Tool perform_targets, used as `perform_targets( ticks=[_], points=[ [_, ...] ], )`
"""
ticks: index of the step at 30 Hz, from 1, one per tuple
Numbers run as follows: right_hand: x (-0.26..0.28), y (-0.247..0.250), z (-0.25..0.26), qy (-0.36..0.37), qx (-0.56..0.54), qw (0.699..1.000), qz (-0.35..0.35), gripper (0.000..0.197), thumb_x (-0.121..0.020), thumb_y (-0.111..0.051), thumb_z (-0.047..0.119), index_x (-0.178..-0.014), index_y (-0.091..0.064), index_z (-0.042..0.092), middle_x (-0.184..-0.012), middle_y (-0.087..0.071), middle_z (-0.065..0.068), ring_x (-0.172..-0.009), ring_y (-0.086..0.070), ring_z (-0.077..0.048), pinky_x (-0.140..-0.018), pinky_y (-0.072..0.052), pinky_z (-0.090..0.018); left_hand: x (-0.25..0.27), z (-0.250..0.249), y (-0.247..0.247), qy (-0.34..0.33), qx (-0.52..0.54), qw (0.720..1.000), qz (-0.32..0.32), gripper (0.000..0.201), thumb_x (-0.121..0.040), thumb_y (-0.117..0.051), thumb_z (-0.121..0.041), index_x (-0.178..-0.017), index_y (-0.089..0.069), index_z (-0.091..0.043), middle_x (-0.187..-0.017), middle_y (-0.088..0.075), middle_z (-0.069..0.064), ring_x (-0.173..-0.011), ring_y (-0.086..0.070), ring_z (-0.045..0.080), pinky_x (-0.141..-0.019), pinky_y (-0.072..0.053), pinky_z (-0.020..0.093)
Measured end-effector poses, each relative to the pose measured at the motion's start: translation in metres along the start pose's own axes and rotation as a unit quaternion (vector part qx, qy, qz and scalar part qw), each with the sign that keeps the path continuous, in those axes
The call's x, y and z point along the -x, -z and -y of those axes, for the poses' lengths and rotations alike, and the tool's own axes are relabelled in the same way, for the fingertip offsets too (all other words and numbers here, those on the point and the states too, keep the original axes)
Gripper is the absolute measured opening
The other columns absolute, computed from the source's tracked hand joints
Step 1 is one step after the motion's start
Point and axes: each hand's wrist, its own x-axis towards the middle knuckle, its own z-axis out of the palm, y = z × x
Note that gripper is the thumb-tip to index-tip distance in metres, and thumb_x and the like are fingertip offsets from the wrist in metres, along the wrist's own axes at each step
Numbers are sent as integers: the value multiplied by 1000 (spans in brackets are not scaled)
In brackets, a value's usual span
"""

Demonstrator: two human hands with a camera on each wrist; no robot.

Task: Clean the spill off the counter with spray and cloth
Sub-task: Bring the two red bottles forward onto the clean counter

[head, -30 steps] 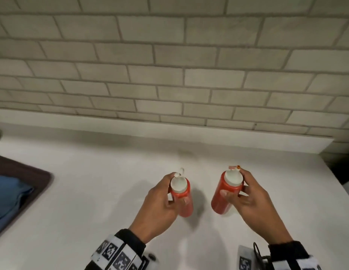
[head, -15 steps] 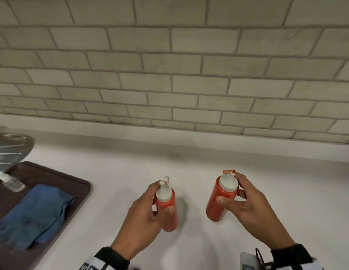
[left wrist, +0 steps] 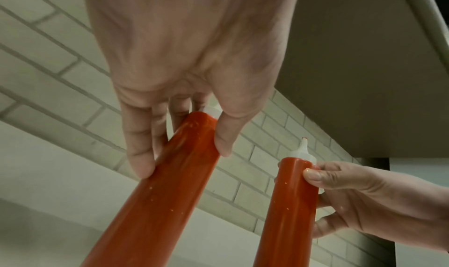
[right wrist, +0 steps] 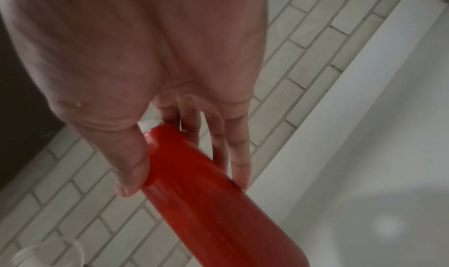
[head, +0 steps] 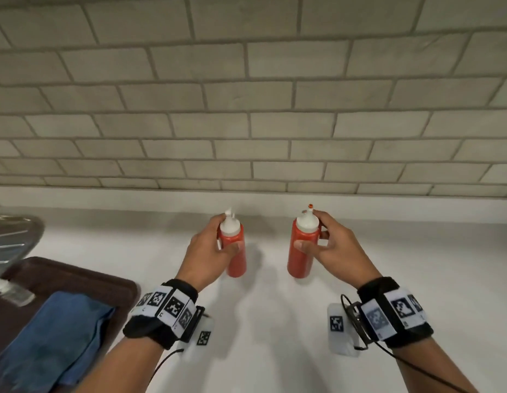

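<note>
Two red squeeze bottles with white nozzle caps stand upright over the white counter, near the tiled wall. My left hand grips the left bottle just below its cap, thumb in front. My right hand grips the right bottle the same way. The left wrist view shows both bottles; the right wrist view shows the right bottle. A folded blue cloth and a small clear spray bottle lie on a brown tray at lower left. I see no spill.
A shiny metal dish sits at the far left behind the tray. The tiled backsplash rises just beyond the bottles. Bare white counter stretches between the bottles and me, and out to the right.
Both hands keep their grip and have carried the bottles away from me toward the wall. The view has swung left, so the tray, cloth and spray bottle now show more fully.
</note>
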Motion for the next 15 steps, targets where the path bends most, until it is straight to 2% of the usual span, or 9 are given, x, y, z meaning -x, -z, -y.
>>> perform_targets(
  ticks=[2,4,6,9,11,15],
  points=[
    [-23,-10,2,-3,2,1000,-16,57,-77,-81,25,-127,-54,32,-113,-64,16,-105,-61,-12,-90,-50,-31,-29,-1,0,-14,4,1000,2,59,-87,-76,-23,-140,-51,-26,-120,-68,-2,-115,-61,23,-95,-48,33],
    [-46,-22,5,-6,10,1000,-26,55,-78,-80,22,-126,-54,32,-108,-61,21,-102,-61,-12,-83,-48,-24,-59,-3,-4,-25,6,1000,7,55,-87,-75,-19,-137,-53,-21,-117,-70,2,-109,-65,24,-88,-47,28],
    [-69,-35,5,-17,12,999,-41,58,-78,-79,19,-129,-54,29,-105,-60,20,-97,-60,-10,-76,-45,-17,-89,-2,-9,-27,5,1000,15,51,-88,-73,-24,-136,-54,-23,-118,-71,4,-107,-67,27,-87,-51,32],
    [-103,-51,-7,-44,10,997,-60,56,-78,-78,13,-128,-55,24,-104,-60,13,-90,-58,-9,-70,-41,-12,-129,3,-21,-20,6,1000,16,53,-86,-73,-27,-135,-53,-27,-123,-71,8,-110,-67,32,-93,-53,39],
    [-124,-61,-16,-58,16,996,-68,54,-78,-78,13,-126,-56,26,-103,-62,11,-90,-59,-11,-73,-44,-17,-151,7,-29,-25,3,1000,13,55,-85,-74,-26,-136,-53,-27,-125,-71,9,-113,-66,33,-95,-53,40],
    [-161,-79,-34,-67,49,991,-102,51,-73,-81,18,-118,-59,27,-104,-66,7,-99,-63,-19,-92,-50,-38,-185,12,-46,-31,2,1000,7,55,-85,-74,-24,-137,-54,-24,-128,-70,9,-116,-66,33,-95,-52,40]
  ],
)
